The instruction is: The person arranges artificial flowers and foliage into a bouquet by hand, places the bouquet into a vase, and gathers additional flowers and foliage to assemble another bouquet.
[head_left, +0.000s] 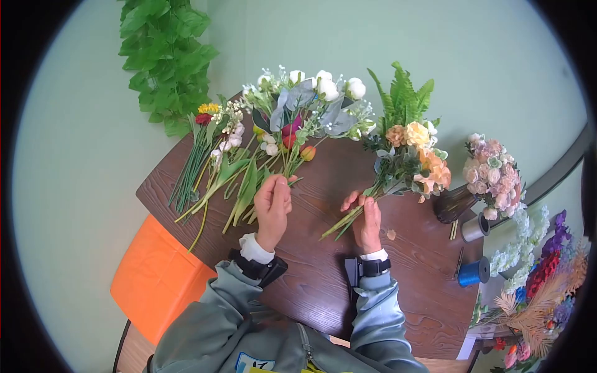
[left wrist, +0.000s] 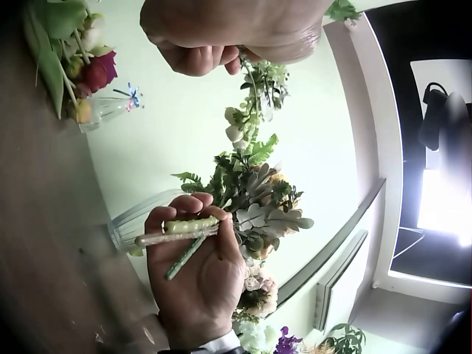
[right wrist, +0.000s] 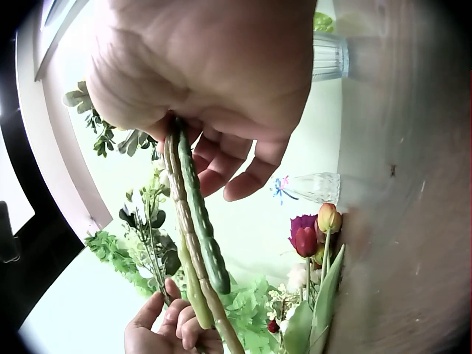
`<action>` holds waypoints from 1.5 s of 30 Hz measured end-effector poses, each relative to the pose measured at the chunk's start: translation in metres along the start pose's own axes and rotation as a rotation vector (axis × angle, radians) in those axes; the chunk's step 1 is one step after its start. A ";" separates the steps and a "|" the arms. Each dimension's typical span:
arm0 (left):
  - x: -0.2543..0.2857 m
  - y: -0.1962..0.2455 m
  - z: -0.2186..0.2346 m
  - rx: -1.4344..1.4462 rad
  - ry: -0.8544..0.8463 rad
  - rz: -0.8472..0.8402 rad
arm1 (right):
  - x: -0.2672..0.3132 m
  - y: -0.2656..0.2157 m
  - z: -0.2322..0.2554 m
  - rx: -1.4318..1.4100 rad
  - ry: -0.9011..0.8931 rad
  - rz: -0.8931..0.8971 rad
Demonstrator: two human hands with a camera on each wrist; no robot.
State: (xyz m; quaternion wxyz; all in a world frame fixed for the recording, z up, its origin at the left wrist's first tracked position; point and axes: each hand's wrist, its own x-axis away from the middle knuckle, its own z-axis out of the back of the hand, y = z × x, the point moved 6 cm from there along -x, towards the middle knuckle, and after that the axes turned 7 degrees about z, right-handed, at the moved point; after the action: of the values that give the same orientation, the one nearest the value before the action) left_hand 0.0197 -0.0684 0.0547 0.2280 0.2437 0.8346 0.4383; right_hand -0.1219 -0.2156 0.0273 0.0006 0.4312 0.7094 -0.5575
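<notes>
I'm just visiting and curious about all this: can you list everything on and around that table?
Table: one, dark brown wood, centre.
Bunch of flowers: one, peach and cream with ferns, stems gripped in the right hand.
Loose flowers: a spread of white, red and yellow blooms with green stems, lying on the table's far left.
Sprig: one, green, pinched by the left hand.
Leafy vine: one, green, hanging on the wall.
Pink bouquet: one, in a dark vase, at the right edge.
Ribbon spool: one, blue, right edge.
Orange seat: one, left of the table.
Mixed flowers: several, red, purple, white, far right.
Left hand: holding the sprig.
Right hand: gripping the stems.
</notes>
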 end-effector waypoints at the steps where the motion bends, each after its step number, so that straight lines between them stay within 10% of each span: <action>1: 0.001 -0.003 -0.003 -0.005 -0.012 0.018 | 0.000 -0.001 -0.001 0.002 0.000 0.002; 21: 0.023 -0.047 -0.059 0.154 -0.484 0.229 | 0.002 0.001 0.004 -0.024 0.049 -0.017; 36: 0.017 -0.073 -0.054 -0.115 -0.328 0.120 | 0.006 0.000 0.001 0.025 -0.014 0.011; 38: 0.015 -0.085 -0.050 -0.239 -0.344 0.170 | 0.011 0.007 0.015 0.366 0.018 0.077; 45: 0.024 -0.066 -0.062 -0.478 -0.291 -0.228 | 0.015 -0.007 0.003 0.654 -0.049 0.100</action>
State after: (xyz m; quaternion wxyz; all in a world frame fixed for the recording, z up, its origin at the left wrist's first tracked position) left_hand -0.0499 -0.1250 0.0265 0.4439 0.1482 0.6885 0.5541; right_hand -0.1371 -0.2091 0.0239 -0.0934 0.4291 0.4707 -0.7653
